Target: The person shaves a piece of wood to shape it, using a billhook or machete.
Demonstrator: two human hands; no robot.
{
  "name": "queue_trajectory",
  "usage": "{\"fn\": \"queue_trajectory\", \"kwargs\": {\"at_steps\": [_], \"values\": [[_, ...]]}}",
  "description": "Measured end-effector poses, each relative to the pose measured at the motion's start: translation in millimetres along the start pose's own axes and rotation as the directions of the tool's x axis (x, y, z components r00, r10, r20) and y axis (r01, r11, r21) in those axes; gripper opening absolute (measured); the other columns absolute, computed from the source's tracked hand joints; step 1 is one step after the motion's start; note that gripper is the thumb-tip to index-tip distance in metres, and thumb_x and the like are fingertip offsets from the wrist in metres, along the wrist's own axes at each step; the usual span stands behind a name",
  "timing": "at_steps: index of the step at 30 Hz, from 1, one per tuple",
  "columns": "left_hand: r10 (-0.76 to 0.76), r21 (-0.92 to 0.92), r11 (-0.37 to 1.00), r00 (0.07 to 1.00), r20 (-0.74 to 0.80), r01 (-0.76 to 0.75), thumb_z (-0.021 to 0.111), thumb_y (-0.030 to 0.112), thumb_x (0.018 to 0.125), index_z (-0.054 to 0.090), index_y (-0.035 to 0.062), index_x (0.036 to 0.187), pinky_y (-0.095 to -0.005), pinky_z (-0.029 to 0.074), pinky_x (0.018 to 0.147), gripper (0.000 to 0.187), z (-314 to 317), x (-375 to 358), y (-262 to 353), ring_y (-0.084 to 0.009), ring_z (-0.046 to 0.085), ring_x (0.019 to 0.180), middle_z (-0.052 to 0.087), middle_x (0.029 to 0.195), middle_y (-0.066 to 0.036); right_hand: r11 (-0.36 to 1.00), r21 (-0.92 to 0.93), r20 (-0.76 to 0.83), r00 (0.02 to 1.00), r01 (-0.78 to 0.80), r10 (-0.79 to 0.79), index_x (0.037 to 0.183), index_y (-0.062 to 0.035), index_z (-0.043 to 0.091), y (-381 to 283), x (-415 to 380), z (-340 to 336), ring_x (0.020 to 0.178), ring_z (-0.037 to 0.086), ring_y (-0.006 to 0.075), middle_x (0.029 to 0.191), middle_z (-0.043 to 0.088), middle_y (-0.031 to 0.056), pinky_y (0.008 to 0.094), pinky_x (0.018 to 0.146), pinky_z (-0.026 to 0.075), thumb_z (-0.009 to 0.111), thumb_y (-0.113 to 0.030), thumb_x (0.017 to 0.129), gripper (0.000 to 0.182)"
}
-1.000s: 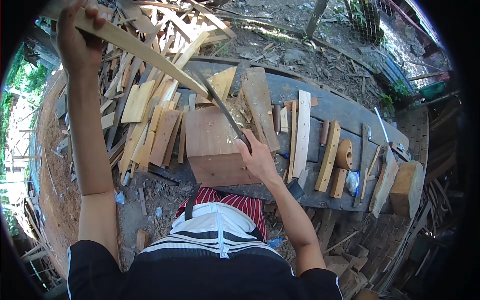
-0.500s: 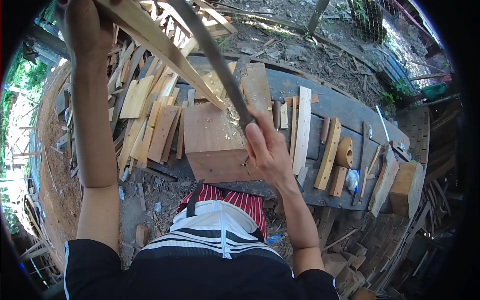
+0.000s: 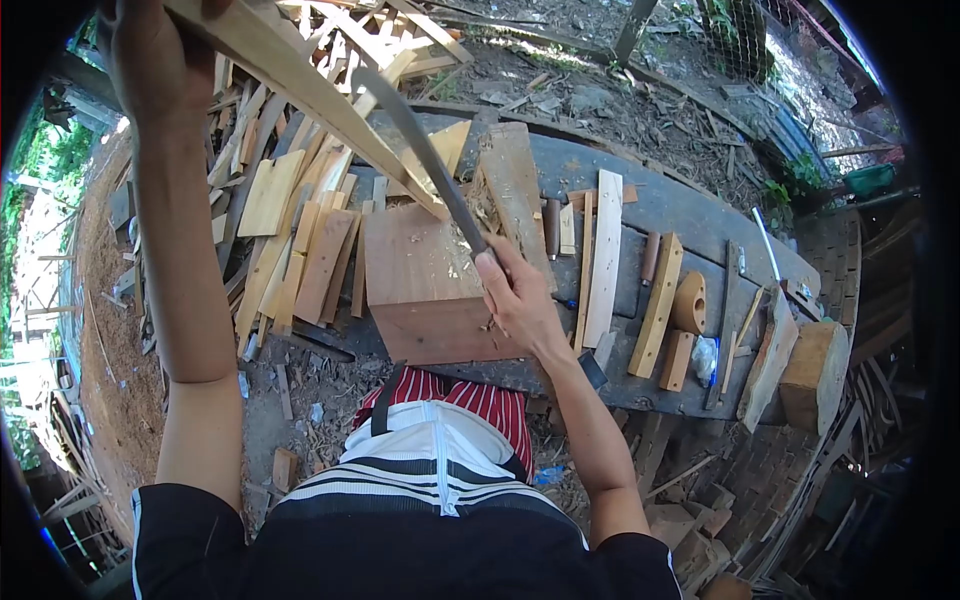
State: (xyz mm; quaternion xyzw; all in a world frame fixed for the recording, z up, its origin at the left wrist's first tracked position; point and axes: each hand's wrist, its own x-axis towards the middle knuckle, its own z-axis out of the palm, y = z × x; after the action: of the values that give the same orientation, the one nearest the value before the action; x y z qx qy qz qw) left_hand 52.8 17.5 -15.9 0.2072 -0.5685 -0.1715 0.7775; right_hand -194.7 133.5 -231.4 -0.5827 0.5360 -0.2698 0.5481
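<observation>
A long pale wooden piece (image 3: 310, 95) slants from the upper left down to a big reddish-brown wood block (image 3: 425, 260), its lower end resting on the block's top. My left hand (image 3: 165, 60) grips the piece's upper end at the top left edge. Closed around the handle of a long dark blade (image 3: 430, 155), my right hand (image 3: 520, 300) is above the block's right side. The blade points up and left, its tip close beside the pale piece. Wood shavings lie on the block near a notched upright part (image 3: 512, 190).
On the dark workbench (image 3: 580, 160), right of the block, lie a pale strip (image 3: 604, 250), a yellowish bar with holes (image 3: 657, 305), and a rounded wooden piece (image 3: 689, 303). Wood strips (image 3: 325, 265) pile up on the left. A thick log (image 3: 812, 375) sits at the far right.
The blade has dropped so its tip now shows, and my right hand has shifted slightly left. My left hand and the upper end of the pale piece have moved slightly left.
</observation>
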Motion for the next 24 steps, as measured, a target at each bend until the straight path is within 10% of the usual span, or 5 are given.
{"fn": "queue_trajectory", "kwargs": {"at_steps": [6,12,18,20,24], "values": [[-0.076,0.091,0.993,0.996,-0.053,0.081,0.066,0.030,0.091,0.056,0.0040,0.108,-0.0166,0.043,0.043,0.033,5,3,6,-0.0074,0.054,0.046,0.053,0.067,0.001,0.864,0.128,-0.264,0.856,0.487,-0.444,0.130,-0.0080,0.050,-40,-14,-4,0.060,0.060,0.0240,0.070,0.060,0.0149,0.0332,0.055,0.042,0.050,-0.034,0.098,0.041],[-0.286,-0.091,0.944,0.922,0.260,0.318,0.057,0.015,0.090,0.055,0.0095,0.092,-0.0319,0.040,0.074,0.006,-47,26,10,-0.0112,0.048,0.058,0.049,0.067,-0.002,0.975,-0.204,-0.108,0.988,0.091,-0.114,0.127,-0.0083,0.052,67,11,29,0.065,0.063,0.0299,0.073,0.063,0.0204,0.0347,0.060,0.044,0.047,-0.036,0.098,0.040],[-0.274,-0.087,0.949,0.928,0.252,0.304,0.058,0.014,0.090,0.057,0.0089,0.092,-0.0316,0.040,0.075,0.006,-53,32,4,-0.0114,0.047,0.058,0.049,0.068,-0.002,0.976,0.210,0.111,0.993,-0.057,0.034,0.131,-0.0055,0.049,-10,-12,-2,0.047,0.041,0.0058,0.061,0.046,-0.0001,0.0223,0.044,0.031,0.044,-0.030,0.102,0.039],[-0.290,-0.118,0.937,0.921,0.259,0.328,0.058,0.015,0.091,0.058,0.0070,0.090,-0.0323,0.040,0.076,0.008,-56,35,5,-0.0114,0.047,0.060,0.048,0.069,-0.002,0.912,0.200,-0.115,0.933,0.359,-0.342,0.129,-0.0078,0.051,-43,-20,-7,0.057,0.050,0.0159,0.066,0.050,0.0092,0.0307,0.060,0.044,0.049,-0.036,0.098,0.042],[-0.280,-0.092,0.947,0.931,0.234,0.308,0.057,0.015,0.091,0.057,0.0077,0.090,-0.0325,0.039,0.076,0.008,-62,38,1,-0.0110,0.046,0.059,0.046,0.067,-0.002,0.799,0.140,-0.277,0.798,0.584,-0.535,0.131,-0.0080,0.050,-33,-15,0,0.060,0.058,0.0218,0.069,0.058,0.0143,0.0343,0.061,0.046,0.049,-0.033,0.098,0.041]]}}
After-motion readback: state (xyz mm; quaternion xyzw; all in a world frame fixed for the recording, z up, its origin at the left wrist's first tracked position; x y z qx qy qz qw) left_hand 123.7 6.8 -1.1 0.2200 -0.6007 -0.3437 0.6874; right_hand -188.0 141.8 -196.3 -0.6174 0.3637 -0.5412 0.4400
